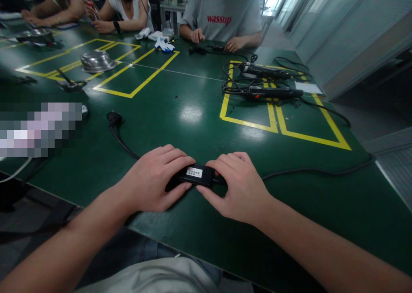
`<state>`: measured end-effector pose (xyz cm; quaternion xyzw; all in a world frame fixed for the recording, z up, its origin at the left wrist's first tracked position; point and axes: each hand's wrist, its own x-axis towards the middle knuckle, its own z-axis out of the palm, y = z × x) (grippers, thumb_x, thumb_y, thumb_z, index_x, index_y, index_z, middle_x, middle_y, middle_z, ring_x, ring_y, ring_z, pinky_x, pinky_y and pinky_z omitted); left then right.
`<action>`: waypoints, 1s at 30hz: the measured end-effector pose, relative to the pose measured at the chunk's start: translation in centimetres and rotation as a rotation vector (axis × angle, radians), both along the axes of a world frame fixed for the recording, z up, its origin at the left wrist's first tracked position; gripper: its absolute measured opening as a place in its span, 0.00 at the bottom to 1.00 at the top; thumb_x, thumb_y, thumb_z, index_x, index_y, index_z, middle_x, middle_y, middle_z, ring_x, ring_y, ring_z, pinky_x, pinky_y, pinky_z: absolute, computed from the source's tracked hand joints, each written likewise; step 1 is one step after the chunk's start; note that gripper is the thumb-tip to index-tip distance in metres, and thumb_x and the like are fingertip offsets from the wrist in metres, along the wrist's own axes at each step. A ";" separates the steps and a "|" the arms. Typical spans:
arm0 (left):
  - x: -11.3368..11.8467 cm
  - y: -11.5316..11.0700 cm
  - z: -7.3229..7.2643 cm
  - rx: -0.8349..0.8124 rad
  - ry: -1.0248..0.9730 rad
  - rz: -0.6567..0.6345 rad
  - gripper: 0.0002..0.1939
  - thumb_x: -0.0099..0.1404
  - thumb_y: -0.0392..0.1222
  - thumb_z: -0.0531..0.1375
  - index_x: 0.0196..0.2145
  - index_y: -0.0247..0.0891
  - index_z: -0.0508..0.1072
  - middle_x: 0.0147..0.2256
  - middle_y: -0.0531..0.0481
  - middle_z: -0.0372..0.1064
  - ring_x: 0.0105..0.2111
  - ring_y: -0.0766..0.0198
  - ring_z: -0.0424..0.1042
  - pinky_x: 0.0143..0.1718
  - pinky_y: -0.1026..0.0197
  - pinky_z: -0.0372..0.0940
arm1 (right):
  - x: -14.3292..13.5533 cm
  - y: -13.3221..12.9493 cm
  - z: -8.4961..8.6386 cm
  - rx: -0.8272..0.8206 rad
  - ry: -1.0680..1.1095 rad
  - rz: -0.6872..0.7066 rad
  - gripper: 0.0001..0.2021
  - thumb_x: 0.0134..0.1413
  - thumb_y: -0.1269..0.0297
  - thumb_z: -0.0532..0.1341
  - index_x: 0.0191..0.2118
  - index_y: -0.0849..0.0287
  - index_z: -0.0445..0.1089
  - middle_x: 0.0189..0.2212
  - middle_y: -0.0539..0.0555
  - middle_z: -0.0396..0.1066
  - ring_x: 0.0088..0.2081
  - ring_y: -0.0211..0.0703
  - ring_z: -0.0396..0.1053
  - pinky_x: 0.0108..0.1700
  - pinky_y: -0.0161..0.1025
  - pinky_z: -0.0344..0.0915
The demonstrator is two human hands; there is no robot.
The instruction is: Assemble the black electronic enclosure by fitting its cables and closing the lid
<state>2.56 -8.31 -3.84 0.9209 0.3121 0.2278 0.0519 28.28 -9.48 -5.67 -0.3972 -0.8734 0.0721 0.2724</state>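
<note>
While the left hand (157, 179) grips one end of a small black box (206, 179), the right hand (240, 185) is curled around the other end

Because both hands are bent around it, mostly the middle of the box shows, with a white label (195, 172) facing up in the gap between them. Whether the box rests on the green tabletop (180, 143) or is held just above it cannot be told.

From beside the left hand, a black cord (124, 145) runs outward to a plug (114, 118), which lies on the tabletop beyond that hand and to its left. From the outer side of the right hand, another black cord (318, 170) stretches to the tabletop's edge.

Farther out past the left hand, a white cord (16, 173) hangs near the tabletop's left side.

Beyond the right hand, two black power tools (273, 92) lie side by side across yellow tape (249, 124), with a sheet of white paper (309, 87) by their right ends. Well beyond the left hand, a shiny metal bowl (98, 61) sits among more tape, and white-and-blue gloves (165, 46) lie farther off.

Straight ahead of the hands, a person (222, 5) in a grey shirt with red lettering is at the opposite edge. Two more people (112, 5) are farther left, their arms over the tabletop.
</note>
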 end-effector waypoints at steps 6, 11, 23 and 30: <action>0.0 -0.1 0.0 -0.001 -0.018 -0.008 0.16 0.77 0.45 0.62 0.55 0.33 0.77 0.47 0.38 0.80 0.43 0.50 0.79 0.44 0.48 0.75 | 0.0 0.0 0.0 0.004 0.004 0.003 0.11 0.68 0.54 0.66 0.41 0.58 0.77 0.35 0.55 0.77 0.38 0.53 0.73 0.47 0.51 0.59; -0.1 0.0 0.1 0.004 -0.024 -0.003 0.16 0.75 0.44 0.63 0.55 0.34 0.78 0.48 0.37 0.81 0.46 0.49 0.78 0.48 0.47 0.75 | -0.1 -0.1 0.1 -0.002 0.015 -0.003 0.10 0.66 0.56 0.67 0.43 0.58 0.77 0.39 0.58 0.79 0.42 0.55 0.75 0.48 0.52 0.62; 0.1 0.1 0.0 -0.003 -0.034 -0.013 0.15 0.76 0.44 0.62 0.55 0.34 0.76 0.47 0.39 0.81 0.45 0.50 0.78 0.46 0.47 0.76 | 0.0 -0.1 0.0 0.014 0.016 -0.007 0.12 0.65 0.57 0.67 0.47 0.60 0.77 0.45 0.61 0.79 0.47 0.55 0.77 0.50 0.52 0.64; 0.0 0.1 0.0 -0.033 -0.029 -0.009 0.15 0.76 0.45 0.62 0.56 0.35 0.77 0.48 0.40 0.82 0.45 0.50 0.79 0.47 0.48 0.76 | 0.0 -0.1 0.0 0.003 0.011 -0.006 0.11 0.66 0.56 0.67 0.46 0.59 0.78 0.44 0.59 0.80 0.45 0.55 0.78 0.50 0.53 0.64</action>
